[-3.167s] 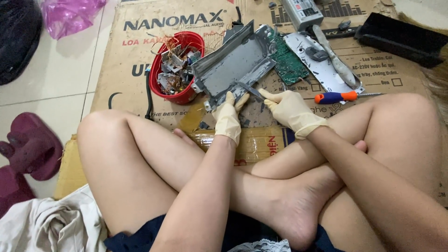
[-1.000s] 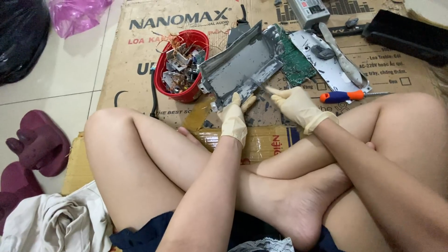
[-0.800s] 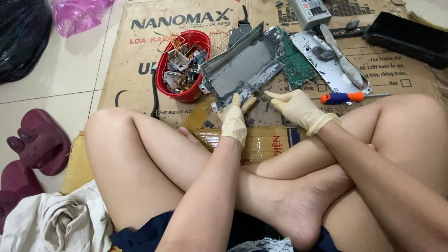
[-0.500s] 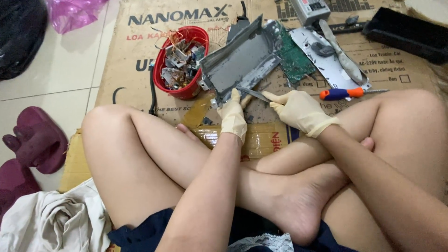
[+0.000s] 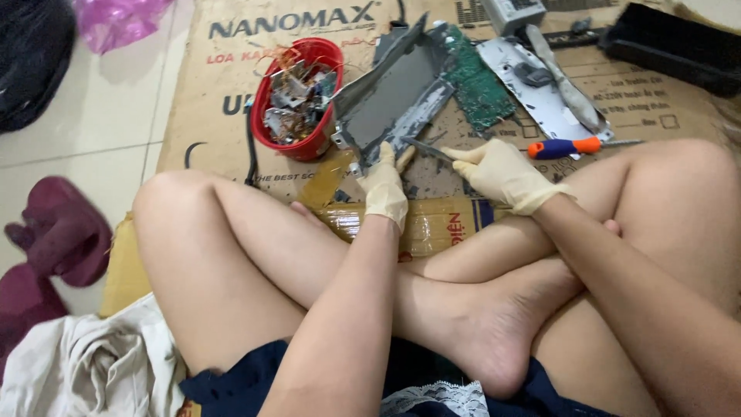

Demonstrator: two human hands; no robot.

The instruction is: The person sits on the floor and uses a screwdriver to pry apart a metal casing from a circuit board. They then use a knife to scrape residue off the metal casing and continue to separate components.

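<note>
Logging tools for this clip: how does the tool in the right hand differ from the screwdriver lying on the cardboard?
The tool in the right hand is thin, grey and held, its tip against the grey metal housing. The orange-and-blue screwdriver is brightly coloured, thicker in the handle and lies untouched beside the right hand. The held tool angles toward the housing; the screwdriver lies nearly level, shaft pointing right. Both are slender hand tools.

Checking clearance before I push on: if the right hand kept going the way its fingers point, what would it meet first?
Likely the grey metal casing: the right hand points left along a thin tool whose tip sits at its lower edge. Depth is unclear.
</note>
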